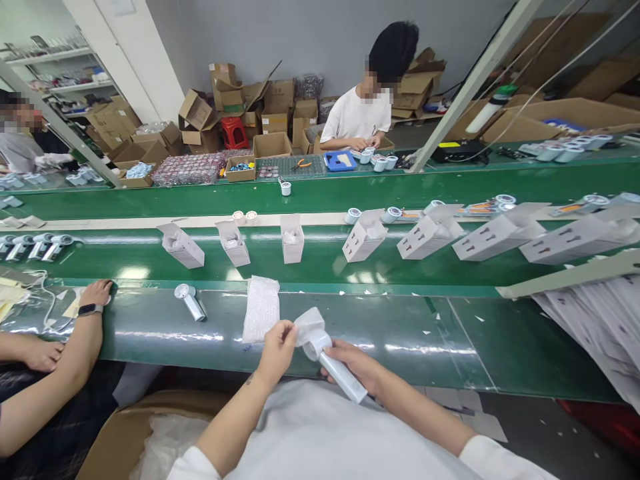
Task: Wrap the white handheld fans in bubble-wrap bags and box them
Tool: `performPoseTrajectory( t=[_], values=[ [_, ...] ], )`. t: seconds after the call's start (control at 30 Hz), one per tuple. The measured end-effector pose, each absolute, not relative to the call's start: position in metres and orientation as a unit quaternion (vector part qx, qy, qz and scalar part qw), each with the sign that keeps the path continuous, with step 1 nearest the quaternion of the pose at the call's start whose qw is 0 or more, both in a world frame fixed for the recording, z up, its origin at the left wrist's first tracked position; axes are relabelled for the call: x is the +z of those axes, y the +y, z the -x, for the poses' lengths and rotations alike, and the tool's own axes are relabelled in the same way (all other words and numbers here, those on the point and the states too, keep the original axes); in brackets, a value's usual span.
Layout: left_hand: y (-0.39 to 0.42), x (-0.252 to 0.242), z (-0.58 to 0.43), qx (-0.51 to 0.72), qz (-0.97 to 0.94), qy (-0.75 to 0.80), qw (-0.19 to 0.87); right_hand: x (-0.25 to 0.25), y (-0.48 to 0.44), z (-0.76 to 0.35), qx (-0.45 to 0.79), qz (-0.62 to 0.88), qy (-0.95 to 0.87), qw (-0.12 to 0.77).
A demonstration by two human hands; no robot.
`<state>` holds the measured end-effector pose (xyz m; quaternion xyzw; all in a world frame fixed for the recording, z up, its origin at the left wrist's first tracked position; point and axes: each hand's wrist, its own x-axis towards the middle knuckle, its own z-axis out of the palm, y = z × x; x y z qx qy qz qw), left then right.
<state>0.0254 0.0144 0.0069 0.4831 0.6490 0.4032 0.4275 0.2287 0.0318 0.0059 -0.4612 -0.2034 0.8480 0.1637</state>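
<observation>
My right hand is closed around the handle of a small white handheld fan, held just above the near edge of the green table. My left hand pinches a clear plastic bag that sits over the fan's head. A sheet of white bubble wrap lies on the table right behind my left hand. Another white fan lies loose to its left.
Several open white boxes with fans inside ride the green conveyor belt beyond. A co-worker's arm with a smartwatch rests on the table at left. Another person works across the belt. Flat white cartons pile at right.
</observation>
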Motion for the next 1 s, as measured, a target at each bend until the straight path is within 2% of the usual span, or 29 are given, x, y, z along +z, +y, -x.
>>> performPoseTrajectory(
  t=[0.1,0.2,0.27,0.4,0.57,0.63,0.87,1.0],
  values=[
    [0.018,0.007,-0.026,0.371,-0.548,0.653,0.368,0.01,0.029,-0.241,0.889,0.362,-0.22,0.174],
    [0.02,0.002,-0.025,0.355,-0.592,0.661,0.295,0.018,0.033,-0.25,0.935,0.238,-0.225,0.135],
    [0.018,-0.002,-0.026,0.343,-0.642,0.625,0.283,0.021,0.038,-0.25,0.943,0.215,-0.224,0.118],
    [0.012,-0.005,-0.031,0.341,-0.682,0.56,0.325,0.019,0.045,-0.238,0.923,0.268,-0.235,0.146],
    [0.014,-0.003,-0.035,0.408,-0.458,0.613,0.498,0.02,0.042,-0.234,0.884,0.365,-0.239,0.166],
    [0.015,0.001,-0.035,0.427,-0.417,0.604,0.528,0.022,0.038,-0.236,0.865,0.411,-0.226,0.179],
    [0.006,0.019,-0.033,0.378,-0.661,0.493,0.421,0.026,0.027,-0.24,0.842,0.434,-0.234,0.218],
    [0.013,0.024,-0.035,0.346,-0.697,0.484,0.4,0.021,0.035,-0.245,0.85,0.413,-0.272,0.181]
  ],
)
